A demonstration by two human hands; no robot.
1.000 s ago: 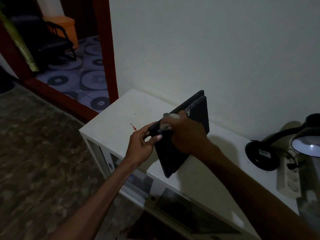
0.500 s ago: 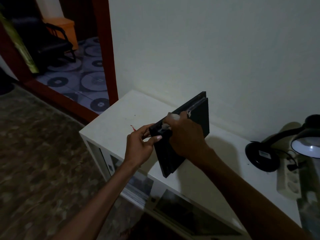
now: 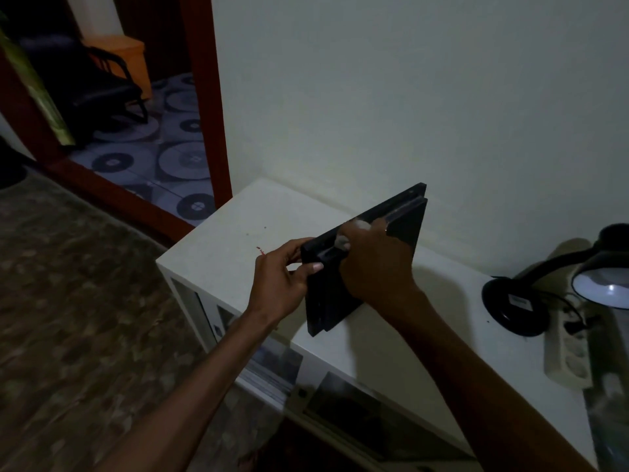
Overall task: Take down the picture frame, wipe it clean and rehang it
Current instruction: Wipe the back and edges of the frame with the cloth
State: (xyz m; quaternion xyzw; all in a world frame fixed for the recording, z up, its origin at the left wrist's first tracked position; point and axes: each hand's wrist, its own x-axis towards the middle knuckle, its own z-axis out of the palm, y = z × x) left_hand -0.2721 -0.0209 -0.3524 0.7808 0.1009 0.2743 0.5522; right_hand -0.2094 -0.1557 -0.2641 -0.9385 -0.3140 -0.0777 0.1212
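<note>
A black picture frame (image 3: 406,223) stands on edge, tilted, with its lower corner near the top of the white cabinet (image 3: 245,219). My left hand (image 3: 282,277) grips the frame's near left corner, thumb on the front side. My right hand (image 3: 374,264) holds a small pale cloth (image 3: 360,225) pressed against the frame's upper edge, and covers the middle of the frame. The frame's picture side is not visible from here.
A black desk lamp (image 3: 531,287) stands on the cabinet at the right, lit, beside a white power strip (image 3: 568,356). A plain wall (image 3: 408,80) rises behind. At the left an open doorway with a red-brown frame (image 3: 211,107) shows a black chair (image 3: 98,83).
My right hand with the cloth has slid slightly up along the frame's upper edge. The frame and my left hand have barely shifted.
</note>
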